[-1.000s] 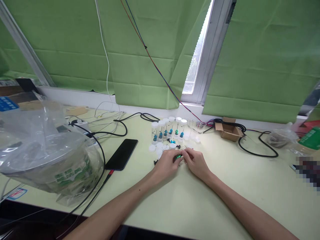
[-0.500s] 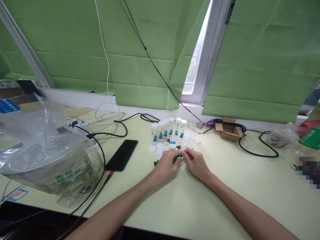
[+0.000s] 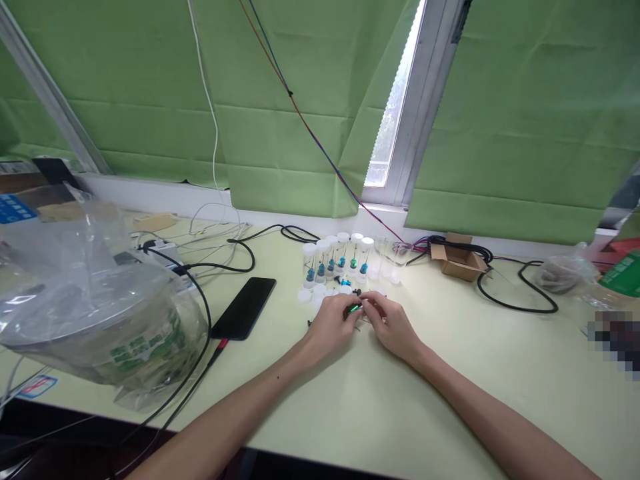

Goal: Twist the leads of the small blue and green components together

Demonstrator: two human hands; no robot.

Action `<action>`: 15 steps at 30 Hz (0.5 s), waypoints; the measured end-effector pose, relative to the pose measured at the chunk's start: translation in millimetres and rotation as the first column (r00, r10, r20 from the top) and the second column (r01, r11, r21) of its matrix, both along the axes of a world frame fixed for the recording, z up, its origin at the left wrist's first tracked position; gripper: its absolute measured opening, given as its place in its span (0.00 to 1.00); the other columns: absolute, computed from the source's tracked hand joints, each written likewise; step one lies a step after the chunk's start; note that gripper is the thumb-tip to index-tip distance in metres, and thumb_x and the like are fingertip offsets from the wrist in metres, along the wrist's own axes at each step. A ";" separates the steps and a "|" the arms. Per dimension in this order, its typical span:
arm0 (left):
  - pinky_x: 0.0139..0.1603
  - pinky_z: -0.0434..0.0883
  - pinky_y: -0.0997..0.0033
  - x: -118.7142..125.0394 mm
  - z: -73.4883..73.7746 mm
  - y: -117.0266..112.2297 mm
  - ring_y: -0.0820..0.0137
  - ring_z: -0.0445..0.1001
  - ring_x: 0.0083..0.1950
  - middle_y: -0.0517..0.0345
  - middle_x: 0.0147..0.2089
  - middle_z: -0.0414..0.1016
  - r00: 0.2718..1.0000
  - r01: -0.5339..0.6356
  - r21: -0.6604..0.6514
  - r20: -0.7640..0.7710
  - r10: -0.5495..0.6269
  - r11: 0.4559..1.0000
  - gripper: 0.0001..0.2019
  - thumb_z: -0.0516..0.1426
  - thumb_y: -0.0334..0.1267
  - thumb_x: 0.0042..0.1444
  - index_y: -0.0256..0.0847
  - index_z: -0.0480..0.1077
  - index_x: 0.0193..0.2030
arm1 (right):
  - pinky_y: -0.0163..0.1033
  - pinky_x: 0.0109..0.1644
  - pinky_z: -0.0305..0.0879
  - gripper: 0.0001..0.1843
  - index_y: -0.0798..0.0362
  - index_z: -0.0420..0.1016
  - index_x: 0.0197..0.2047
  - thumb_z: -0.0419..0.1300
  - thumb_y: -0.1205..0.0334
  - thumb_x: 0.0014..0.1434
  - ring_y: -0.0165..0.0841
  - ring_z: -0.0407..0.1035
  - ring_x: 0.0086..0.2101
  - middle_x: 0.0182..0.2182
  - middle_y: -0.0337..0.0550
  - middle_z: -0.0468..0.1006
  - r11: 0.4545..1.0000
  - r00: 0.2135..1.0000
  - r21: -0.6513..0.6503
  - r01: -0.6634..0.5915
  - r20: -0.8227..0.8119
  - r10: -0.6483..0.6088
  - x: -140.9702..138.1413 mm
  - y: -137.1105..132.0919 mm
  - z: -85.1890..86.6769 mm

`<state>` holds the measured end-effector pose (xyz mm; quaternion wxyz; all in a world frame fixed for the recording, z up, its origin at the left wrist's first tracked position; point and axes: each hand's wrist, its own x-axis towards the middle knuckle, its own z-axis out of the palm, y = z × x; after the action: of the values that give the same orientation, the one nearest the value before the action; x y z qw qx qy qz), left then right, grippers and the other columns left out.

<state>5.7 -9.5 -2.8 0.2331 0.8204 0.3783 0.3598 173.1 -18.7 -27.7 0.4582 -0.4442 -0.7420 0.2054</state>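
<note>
My left hand [image 3: 332, 324] is closed in a pinch round a small green piece [image 3: 354, 309], mostly covered by the fingers. Against its right end, the fingertips of my right hand [image 3: 393, 325] are pinched together; what lies between them is hidden. Just beyond the hands stand several clear tubes with white caps [image 3: 367, 243], each holding a thin needle with a blue or green hub [image 3: 354, 263]. Loose white caps [image 3: 305, 295], a blue hub [image 3: 345, 283] and small black pieces [image 3: 357, 292] lie between the tubes and my hands. Thin needle-like bits show under my fingers.
To the left, a black phone [image 3: 245, 309] lies with a cable plugged in, beside a bowl in a clear plastic bag [image 3: 145, 340]. At the back right are an open cardboard box [image 3: 461, 265] and a looped black cable [image 3: 520, 309]. A green-labelled bottle [image 3: 620, 283] is at far right.
Both hands stay together over the same spot. The green piece has shifted slightly up and left, and my fingers have moved a little around it.
</note>
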 end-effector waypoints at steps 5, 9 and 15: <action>0.35 0.62 0.71 1.1 -2.0 -1.3 0.69 0.70 0.34 0.56 0.35 0.78 1.000 0.013 0.004 0.002 -0.013 1.000 0.11 0.52 0.32 0.62 0.40 0.76 0.38 | 0.35 0.33 0.64 0.11 0.52 0.73 0.41 0.51 0.58 0.68 0.31 0.68 0.28 0.30 0.41 0.77 1.000 1.000 0.011 -0.013 0.019 0.012 1.4 0.8 -0.7; 0.35 0.63 0.71 1.8 -2.4 -2.9 0.69 0.70 0.34 0.56 0.35 0.78 1.000 0.027 -0.002 0.006 -0.027 1.000 0.11 0.52 0.32 0.62 0.40 0.76 0.39 | 0.35 0.32 0.61 0.12 0.53 0.72 0.36 0.51 0.58 0.67 0.30 0.65 0.26 0.28 0.40 0.76 1.000 0.999 0.025 -0.002 0.034 0.001 2.9 2.5 -1.6; 0.35 0.63 0.71 2.7 -0.8 -4.9 0.70 0.69 0.33 0.57 0.34 0.78 0.999 0.041 -0.003 -0.010 -0.041 0.999 0.11 0.52 0.31 0.61 0.41 0.77 0.39 | 0.34 0.30 0.59 0.17 0.52 0.69 0.29 0.51 0.55 0.67 0.29 0.61 0.24 0.23 0.38 0.71 0.999 0.997 0.021 0.038 0.069 -0.039 4.1 4.6 -3.4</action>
<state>8.4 -14.3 -3.5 0.2397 0.8295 0.3631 0.3501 177.2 -14.0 -31.1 0.4404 -0.4608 -0.7508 0.1735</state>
